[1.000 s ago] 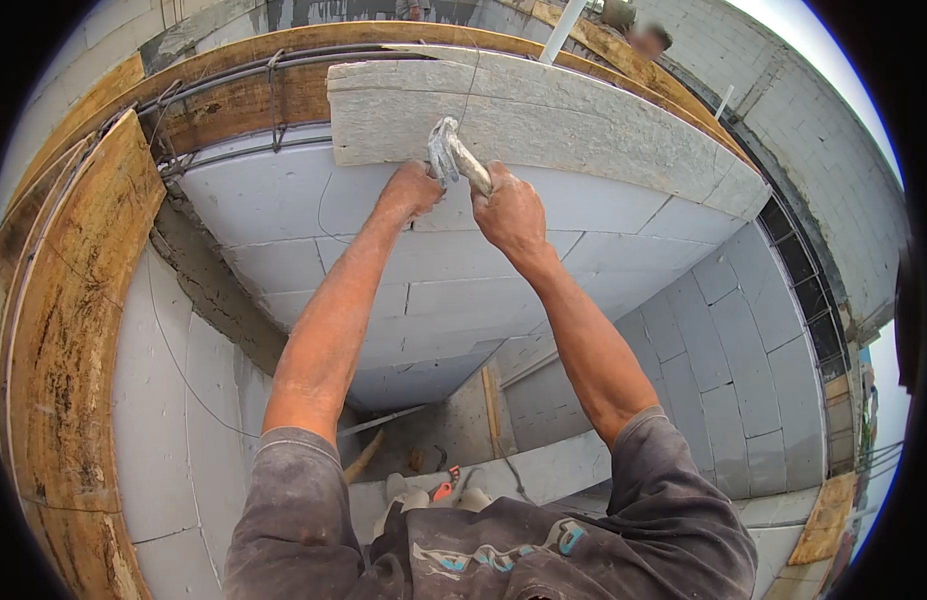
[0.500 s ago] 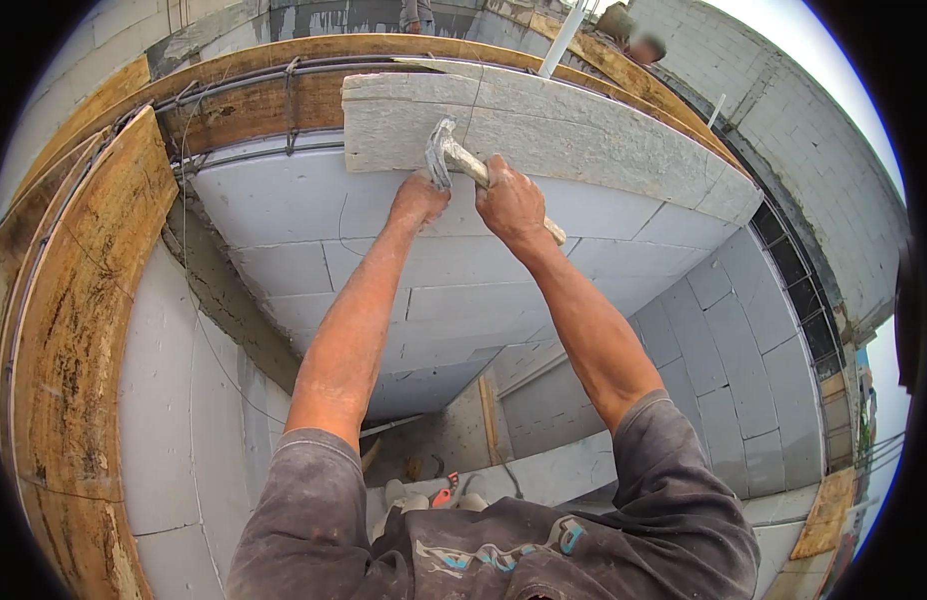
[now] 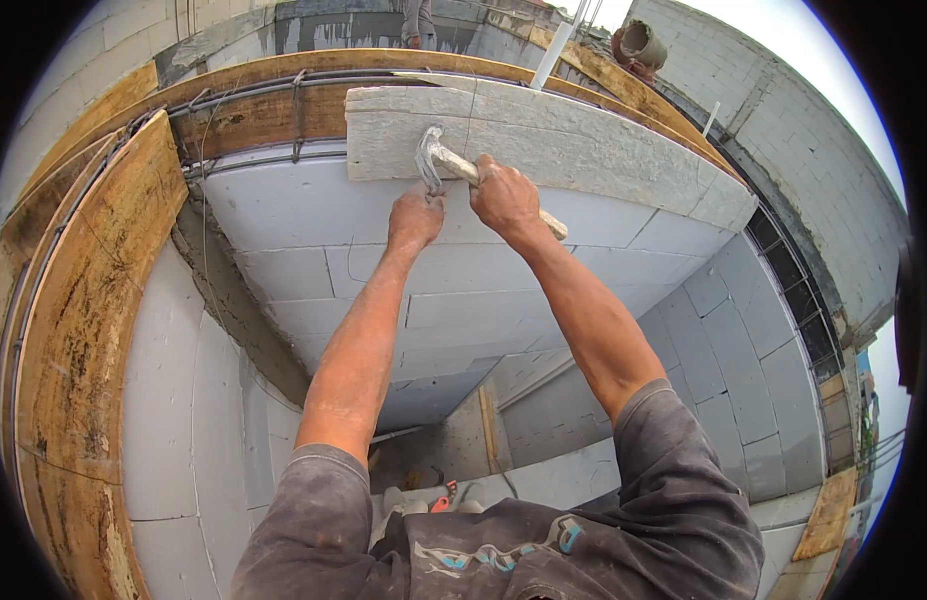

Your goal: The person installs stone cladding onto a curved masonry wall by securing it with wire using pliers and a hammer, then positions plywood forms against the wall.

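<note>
My right hand grips the wooden handle of a claw hammer, whose metal head rests against the lower edge of a grey weathered plank lying along the top of a white block wall. My left hand is closed just below the hammer head, pressed against the wall at the plank's bottom edge. What its fingers pinch is too small to make out.
Wooden formwork boards with rebar run along the wall top to the left. A white pipe stands behind the plank. Far below lie red pliers. Another person's legs show at the top.
The hammer head has come down from above the plank's edge onto its face. My left hand has stayed below it. The view has shifted slightly.
</note>
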The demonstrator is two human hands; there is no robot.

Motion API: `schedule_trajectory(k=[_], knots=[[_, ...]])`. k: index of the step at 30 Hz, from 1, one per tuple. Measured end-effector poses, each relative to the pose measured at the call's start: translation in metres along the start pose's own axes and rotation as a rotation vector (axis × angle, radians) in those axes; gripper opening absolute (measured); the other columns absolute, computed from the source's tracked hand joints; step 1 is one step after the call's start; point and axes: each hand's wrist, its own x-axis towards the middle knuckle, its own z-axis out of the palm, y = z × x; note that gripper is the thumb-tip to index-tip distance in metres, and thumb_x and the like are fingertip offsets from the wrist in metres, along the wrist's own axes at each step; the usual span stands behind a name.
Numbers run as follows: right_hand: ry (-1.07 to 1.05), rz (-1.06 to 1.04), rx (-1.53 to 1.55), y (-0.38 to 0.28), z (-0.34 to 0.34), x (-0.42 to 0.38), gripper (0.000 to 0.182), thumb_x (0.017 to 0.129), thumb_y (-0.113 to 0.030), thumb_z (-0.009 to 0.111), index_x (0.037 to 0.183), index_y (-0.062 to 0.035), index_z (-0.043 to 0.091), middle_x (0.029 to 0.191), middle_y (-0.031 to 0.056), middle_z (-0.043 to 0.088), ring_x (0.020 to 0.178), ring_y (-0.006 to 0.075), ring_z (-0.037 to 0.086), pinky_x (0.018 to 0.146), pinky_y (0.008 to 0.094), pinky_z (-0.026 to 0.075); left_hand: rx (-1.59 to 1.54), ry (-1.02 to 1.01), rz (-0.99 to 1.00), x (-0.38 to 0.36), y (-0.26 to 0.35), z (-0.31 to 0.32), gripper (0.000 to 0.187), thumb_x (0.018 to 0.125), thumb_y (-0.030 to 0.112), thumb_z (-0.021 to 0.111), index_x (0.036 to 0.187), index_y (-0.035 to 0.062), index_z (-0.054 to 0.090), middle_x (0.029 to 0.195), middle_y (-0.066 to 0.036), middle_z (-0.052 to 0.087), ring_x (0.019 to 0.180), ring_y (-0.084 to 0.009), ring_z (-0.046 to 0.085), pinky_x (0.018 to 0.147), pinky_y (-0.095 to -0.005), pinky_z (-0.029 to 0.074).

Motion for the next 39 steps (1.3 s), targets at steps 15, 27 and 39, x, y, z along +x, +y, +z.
schedule_trajectory(k=[15,27,39], knots=[[-0.361,-0.188,0.323,0.05,-0.027,0.036,0.027,0.085,-0.026,0.071,0.102,-0.0056,0.069,0.077,0.0126,0.068,0.069,0.0272,0.066,0.064,0.0426,0.051,-0.238,0.211,0.154,0.005,0.02,-0.012,0.022,0.087,0.022,0.074,0.093,0.0011,0.072,0.089,-0.013,0.072,0.082,-0.024,0.066,0.073,-0.0352,0.051],[-0.659,0.12,1.088,0.066,-0.017,0.03,0.024,0.087,-0.025,0.074,0.094,-0.0043,0.065,0.061,-0.0009,0.048,0.051,0.0105,0.043,0.047,0.0306,0.033,-1.237,-0.329,-0.277,-0.022,-0.009,0.017,0.033,0.09,0.026,0.075,0.115,0.0099,0.061,0.077,0.006,0.054,0.052,-0.0022,0.04,0.045,-0.0202,0.03],[-0.299,-0.091,0.152,0.044,-0.041,0.015,0.032,0.088,-0.031,0.068,0.109,-0.0062,0.071,0.091,0.0163,0.073,0.091,0.0337,0.069,0.082,0.0445,0.052,-0.175,-0.076,0.075,-0.033,0.057,-0.03,0.031,0.088,0.026,0.073,0.103,-0.0019,0.074,0.086,-0.007,0.07,0.076,-0.0198,0.064,0.071,-0.0324,0.05]])
